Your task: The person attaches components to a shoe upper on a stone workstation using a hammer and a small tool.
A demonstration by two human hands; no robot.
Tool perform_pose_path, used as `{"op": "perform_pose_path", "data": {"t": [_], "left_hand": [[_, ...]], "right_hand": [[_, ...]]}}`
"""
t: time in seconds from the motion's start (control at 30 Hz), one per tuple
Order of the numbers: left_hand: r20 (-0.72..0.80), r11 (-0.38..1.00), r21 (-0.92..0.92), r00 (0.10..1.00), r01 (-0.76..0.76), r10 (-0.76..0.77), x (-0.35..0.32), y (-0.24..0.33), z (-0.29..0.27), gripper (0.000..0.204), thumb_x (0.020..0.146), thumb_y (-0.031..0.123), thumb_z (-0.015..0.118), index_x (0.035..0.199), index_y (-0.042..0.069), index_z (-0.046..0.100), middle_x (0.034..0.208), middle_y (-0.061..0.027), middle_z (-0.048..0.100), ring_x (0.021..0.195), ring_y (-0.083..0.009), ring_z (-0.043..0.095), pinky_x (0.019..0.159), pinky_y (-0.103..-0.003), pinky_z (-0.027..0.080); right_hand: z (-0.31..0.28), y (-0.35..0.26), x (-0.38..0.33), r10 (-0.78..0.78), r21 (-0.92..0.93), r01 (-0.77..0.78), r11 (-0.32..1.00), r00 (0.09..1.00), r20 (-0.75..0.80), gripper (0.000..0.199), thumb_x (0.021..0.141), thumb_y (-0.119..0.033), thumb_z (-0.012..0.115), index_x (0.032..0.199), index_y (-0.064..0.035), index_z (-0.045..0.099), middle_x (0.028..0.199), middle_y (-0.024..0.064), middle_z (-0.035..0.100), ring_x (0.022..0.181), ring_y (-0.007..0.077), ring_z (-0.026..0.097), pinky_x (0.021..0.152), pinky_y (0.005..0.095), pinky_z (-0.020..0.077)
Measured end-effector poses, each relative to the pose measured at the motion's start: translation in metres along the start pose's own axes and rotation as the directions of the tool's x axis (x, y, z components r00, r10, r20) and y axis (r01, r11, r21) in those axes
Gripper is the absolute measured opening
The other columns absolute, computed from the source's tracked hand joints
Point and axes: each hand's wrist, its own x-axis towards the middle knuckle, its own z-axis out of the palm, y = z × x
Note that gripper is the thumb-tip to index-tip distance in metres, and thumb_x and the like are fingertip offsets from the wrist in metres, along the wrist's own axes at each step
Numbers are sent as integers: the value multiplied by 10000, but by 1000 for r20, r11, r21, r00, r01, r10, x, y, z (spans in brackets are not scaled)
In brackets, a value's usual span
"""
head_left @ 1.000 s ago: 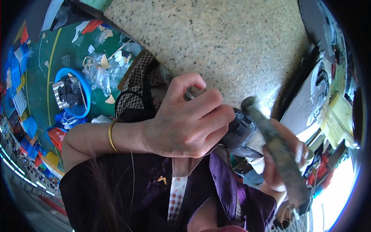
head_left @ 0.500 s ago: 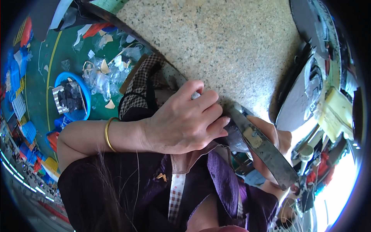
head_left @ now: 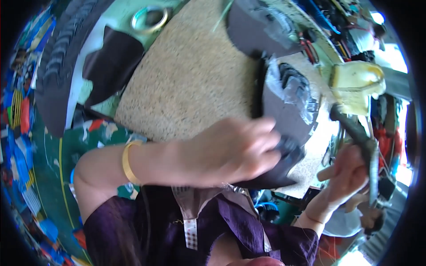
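My left hand (head_left: 235, 153), blurred by motion and wearing a gold bangle (head_left: 128, 162), is over the near side of the speckled stone slab (head_left: 182, 71). Its fingers are curled closed on a dark, shiny, flexible piece (head_left: 290, 155), which hangs out to the right and below them; the grip itself is partly hidden. Off the slab's right side, my right hand (head_left: 346, 170) is wrapped around a long dark metal tool (head_left: 372, 166) with a knobbed upper end, held roughly upright. Beyond the left hand lies a flat dark board (head_left: 290, 108) with stacked black strips and clear plastic on it.
A second dark board (head_left: 257, 31) lies at the far side. Left of the slab are a dark cut piece (head_left: 113, 62), a tape roll (head_left: 149, 20) and a long row of dark strips (head_left: 69, 48). A yellowish container (head_left: 357, 82) and red-handled pliers (head_left: 309, 46) are right. Another person (head_left: 348, 221) is lower right.
My right hand has swung right with the metal tool, away from the left hand. The left hand has moved slightly right with a dark piece now showing, and the view has shifted to reveal more bench.
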Motion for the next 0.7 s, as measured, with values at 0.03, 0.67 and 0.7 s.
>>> {"op": "perform_pose_path", "data": {"t": [0.03, 0.67, 0.7], "left_hand": [[0, 997, 20, 997, -77, 77, 35, -24, 9, 87, 758, 123, 662, 816, 63, 687, 683, -23, 515, 661, -172, 511, 537, -319, 474], [2, 956, 30, 957, 291, -292, 180, -280, -27, 598, 748, 198, 779, 1289, 106, 541, 823, -54, 607, 804, -159, 592, 775, -310, 497], [14, 962, -57, 964, 266, -265, 181, -269, -43, 569, 764, 157, 772, 1283, 93, 548, 819, -14, 565, 775, -97, 529, 743, -259, 479]], "right_hand": [[-11, -16, 21, 94, -78, -99, 992, 993, -66, 262, 953, -110, 507, 1152, 54, 553, 619, -42, 450, 521, 11, 395, 473, 180, 265], [123, 154, 196, 173, -255, -154, 955, 984, 52, 334, 876, -308, 607, 925, 21, 636, 849, 235, 651, 835, 417, 623, 738, 433, 478], [114, 152, 196, 161, -191, -152, 970, 986, 32, 285, 898, -274, 609, 918, 9, 633, 732, 122, 597, 667, 255, 556, 600, 349, 428]]}}
